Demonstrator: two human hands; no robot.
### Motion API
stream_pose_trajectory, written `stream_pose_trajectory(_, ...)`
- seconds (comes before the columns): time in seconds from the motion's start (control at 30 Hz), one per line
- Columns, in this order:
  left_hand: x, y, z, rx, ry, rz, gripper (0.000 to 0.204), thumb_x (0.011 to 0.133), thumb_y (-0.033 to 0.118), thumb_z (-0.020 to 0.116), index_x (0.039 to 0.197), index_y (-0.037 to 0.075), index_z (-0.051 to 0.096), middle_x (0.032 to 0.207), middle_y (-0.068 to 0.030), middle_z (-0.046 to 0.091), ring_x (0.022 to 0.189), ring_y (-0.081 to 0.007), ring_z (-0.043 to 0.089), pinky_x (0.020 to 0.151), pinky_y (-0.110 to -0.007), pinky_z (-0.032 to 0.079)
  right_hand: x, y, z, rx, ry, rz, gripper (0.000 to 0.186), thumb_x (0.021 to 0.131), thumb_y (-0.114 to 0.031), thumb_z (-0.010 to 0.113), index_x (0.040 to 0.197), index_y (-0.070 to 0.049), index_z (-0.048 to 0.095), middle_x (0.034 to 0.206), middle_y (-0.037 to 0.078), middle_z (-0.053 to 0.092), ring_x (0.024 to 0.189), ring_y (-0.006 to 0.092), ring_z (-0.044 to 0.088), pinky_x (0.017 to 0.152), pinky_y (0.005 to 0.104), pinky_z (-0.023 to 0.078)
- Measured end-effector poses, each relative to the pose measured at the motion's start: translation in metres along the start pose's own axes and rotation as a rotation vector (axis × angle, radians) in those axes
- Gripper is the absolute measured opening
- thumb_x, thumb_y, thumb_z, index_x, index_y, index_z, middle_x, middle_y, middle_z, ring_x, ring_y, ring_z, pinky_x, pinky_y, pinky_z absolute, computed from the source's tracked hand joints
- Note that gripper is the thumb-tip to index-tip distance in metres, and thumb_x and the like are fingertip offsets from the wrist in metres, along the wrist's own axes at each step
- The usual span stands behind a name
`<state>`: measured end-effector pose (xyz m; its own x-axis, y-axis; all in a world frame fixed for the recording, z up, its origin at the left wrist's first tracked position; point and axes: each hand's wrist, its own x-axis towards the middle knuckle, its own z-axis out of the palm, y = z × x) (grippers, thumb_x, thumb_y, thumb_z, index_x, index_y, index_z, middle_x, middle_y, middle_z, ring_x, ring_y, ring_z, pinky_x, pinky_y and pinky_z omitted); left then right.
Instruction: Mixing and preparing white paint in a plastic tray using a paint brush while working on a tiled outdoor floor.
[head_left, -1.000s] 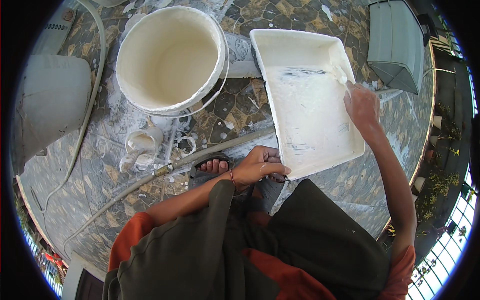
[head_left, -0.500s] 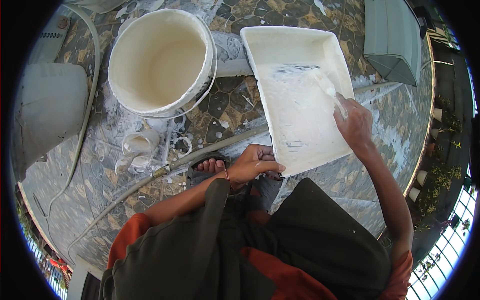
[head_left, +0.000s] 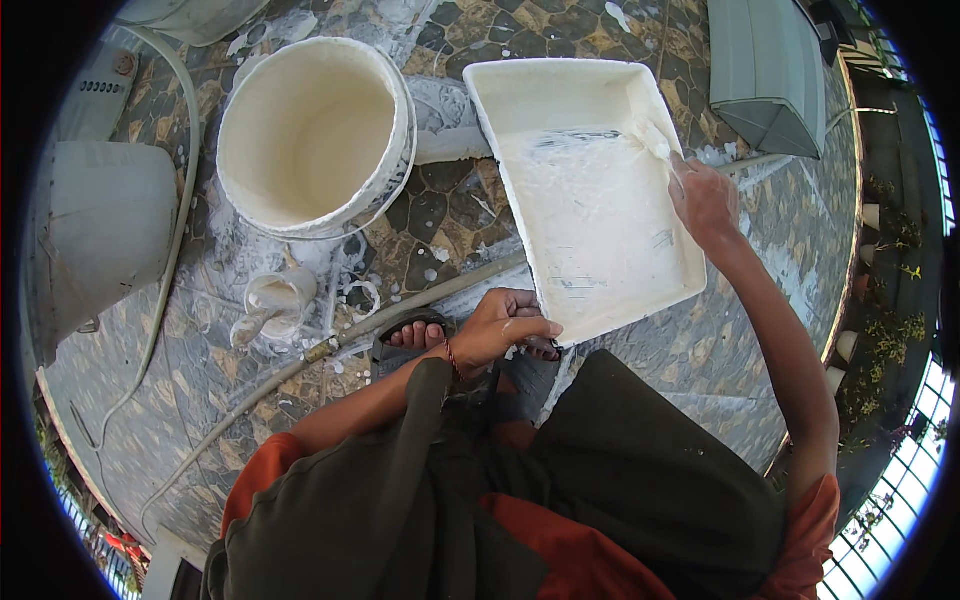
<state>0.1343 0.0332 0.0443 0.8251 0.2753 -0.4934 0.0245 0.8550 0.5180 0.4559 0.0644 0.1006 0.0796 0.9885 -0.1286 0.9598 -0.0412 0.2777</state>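
Note:
A white, paint-coated tray point(head_left: 590, 250) stands before me, tilted slightly on the patterned floor. My left hand point(head_left: 507, 328) grips its near left corner, thumb over the rim. In my right hand point(head_left: 706, 205) is a paintbrush point(head_left: 653, 140), its white-coated head against the tray's right inner wall near the far corner. The fingers wrap the handle and hide most of it. Dark streaks show through the white coating on the tray's bottom. Left of the tray is a large white bucket point(head_left: 310, 140) with a wire handle, its inside coated with pale paint.
A small paint-smeared cup point(head_left: 280, 300) with a tool in it sits below the bucket. A long pole point(head_left: 400, 302) crosses the floor behind the tray's near end. A grey bin point(head_left: 105, 235) and a hose point(head_left: 180, 200) are at left, a grey-green box point(head_left: 770, 85) at far right.
My right hand has moved the brush up and toward the tray's right wall, off the bottom's middle. My left hand keeps its hold on the corner.

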Motion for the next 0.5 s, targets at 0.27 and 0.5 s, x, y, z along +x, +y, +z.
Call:
stream_pose_trajectory(0.27, -0.004, 0.01, 0.008, -0.029, 0.037, -0.023, 0.03, 0.08, 0.015, 0.071, 0.098, -0.008, 0.063, 0.083, -0.009, 0.067, 0.069, -0.0151, 0.067, 0.065, -0.027, 0.054, 0.044, 0.008, 0.011, -0.008, -0.007, -0.117, 0.025, 0.09, -0.015, 0.056, 0.109, -0.002, 0.066, 0.088, 0.016, 0.066, 0.081, 0.0322, 0.065, 0.072, 0.0424, 0.052)
stream_pose_trajectory(0.5, -0.004, 0.01, 0.008, -0.046, 0.008, -0.02, 0.03, 0.081, 0.018, 0.071, 0.096, -0.007, 0.063, 0.076, -0.0083, 0.066, 0.064, -0.014, 0.065, 0.059, -0.024, 0.05, 0.057, 0.005, -0.005, 0.098, 0.013, -0.086, 0.011, 0.081, -0.009, 0.06, 0.083, -0.002, 0.067, 0.081, 0.02, 0.066, 0.079, 0.0373, 0.066, 0.073, 0.0465, 0.052)
